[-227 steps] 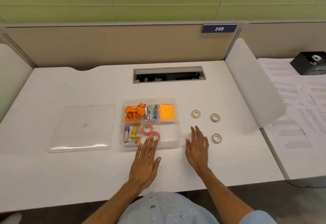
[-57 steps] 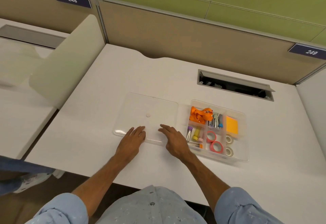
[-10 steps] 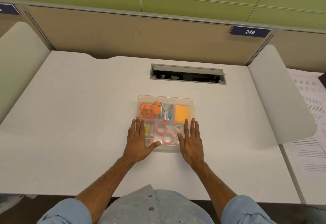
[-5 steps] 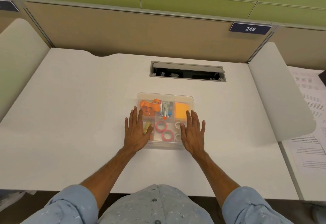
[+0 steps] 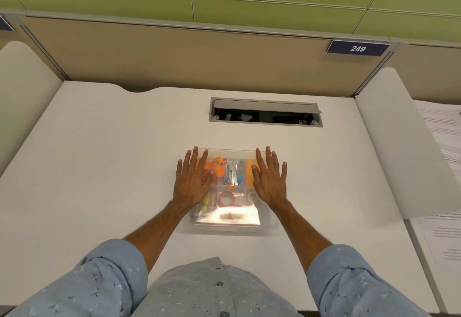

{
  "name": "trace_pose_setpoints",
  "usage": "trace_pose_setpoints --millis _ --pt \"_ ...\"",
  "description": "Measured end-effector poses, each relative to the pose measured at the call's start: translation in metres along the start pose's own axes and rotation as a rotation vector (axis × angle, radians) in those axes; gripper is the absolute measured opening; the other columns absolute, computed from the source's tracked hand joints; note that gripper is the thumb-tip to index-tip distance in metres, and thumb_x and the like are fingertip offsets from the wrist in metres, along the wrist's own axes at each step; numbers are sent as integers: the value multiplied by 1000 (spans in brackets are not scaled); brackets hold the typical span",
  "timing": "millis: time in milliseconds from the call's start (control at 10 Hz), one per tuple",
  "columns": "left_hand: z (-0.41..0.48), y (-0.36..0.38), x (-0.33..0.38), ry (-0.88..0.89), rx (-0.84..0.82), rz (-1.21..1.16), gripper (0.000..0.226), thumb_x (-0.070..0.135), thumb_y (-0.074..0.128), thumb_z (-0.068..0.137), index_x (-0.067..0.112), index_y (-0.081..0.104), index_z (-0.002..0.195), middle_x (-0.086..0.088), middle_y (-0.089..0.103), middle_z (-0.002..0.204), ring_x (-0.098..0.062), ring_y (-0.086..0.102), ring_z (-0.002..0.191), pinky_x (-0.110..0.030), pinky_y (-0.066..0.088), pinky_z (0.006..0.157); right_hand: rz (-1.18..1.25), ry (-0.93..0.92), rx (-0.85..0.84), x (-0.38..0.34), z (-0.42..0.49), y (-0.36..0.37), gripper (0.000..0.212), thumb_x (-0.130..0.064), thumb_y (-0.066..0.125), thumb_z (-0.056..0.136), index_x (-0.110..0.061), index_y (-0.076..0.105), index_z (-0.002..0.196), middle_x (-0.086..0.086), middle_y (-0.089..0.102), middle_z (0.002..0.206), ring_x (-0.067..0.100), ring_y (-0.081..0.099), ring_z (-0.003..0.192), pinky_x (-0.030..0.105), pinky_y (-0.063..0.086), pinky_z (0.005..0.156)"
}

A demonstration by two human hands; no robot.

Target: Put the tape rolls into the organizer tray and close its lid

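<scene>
The clear organizer tray (image 5: 225, 227) sits in the middle of the white desk with its clear lid (image 5: 229, 214) lying on top. Through the lid I see a red tape roll (image 5: 226, 198), an orange lanyard (image 5: 216, 167), a stapler (image 5: 232, 174) and orange sticky notes. A pale tape roll (image 5: 251, 195) shows partly beside my right hand. My left hand (image 5: 193, 182) lies flat on the lid's left side, fingers spread. My right hand (image 5: 270, 180) lies flat on the lid's right side, fingers spread. Glare hides the tray's front row.
A cable slot (image 5: 265, 112) is cut into the desk behind the tray. White curved dividers stand at the left (image 5: 22, 97) and right (image 5: 404, 147). Printed papers (image 5: 444, 147) lie on the neighbouring desk to the right. A beige partition wall runs along the back.
Both hands have slid forward along the lid, from its near half to its far half. The tray with the lid on it has stayed in place.
</scene>
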State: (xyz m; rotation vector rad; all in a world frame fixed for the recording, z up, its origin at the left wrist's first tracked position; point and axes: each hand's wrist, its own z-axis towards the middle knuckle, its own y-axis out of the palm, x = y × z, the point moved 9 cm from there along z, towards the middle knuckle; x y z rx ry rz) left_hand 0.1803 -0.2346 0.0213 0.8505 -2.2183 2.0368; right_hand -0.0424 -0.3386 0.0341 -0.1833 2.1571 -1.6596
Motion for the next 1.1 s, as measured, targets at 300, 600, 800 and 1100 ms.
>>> trace_pose_setpoints --millis 300,600,800,1100 --pt "5 7 0 -35 85 -59 64 51 35 111 33 16 169 -3 5 181 -27 6 167 -57 16 134 2 40 -9 2 12 15 65 -58 24 111 -40 1 169 -5 -13 179 23 -10 168 65 5 133" --pt "9 19 -3 -30 103 -50 67 51 36 111 33 10 169 -2 1 181 -24 1 167 -54 17 135 11 39 -23 4 19 21 70 -64 24 109 -38 0 170 -4 -15 179 24 -9 168 65 32 125" --pt "5 20 -2 -35 49 22 70 56 32 110 31 6 170 -3 -4 181 -25 -4 167 -58 9 135 -72 29 -53 1 16 19 75 -68 23 107 -37 -6 169 -1 -19 178 25 -14 168 66 4 132" --pt "0 -2 6 2 17 59 69 52 26 112 23 0 170 -6 -11 179 -23 -12 166 -54 -3 135 -75 -45 4 -8 -8 2 65 -52 20 113 -32 -6 170 1 -17 179 24 -13 168 61 -3 134"
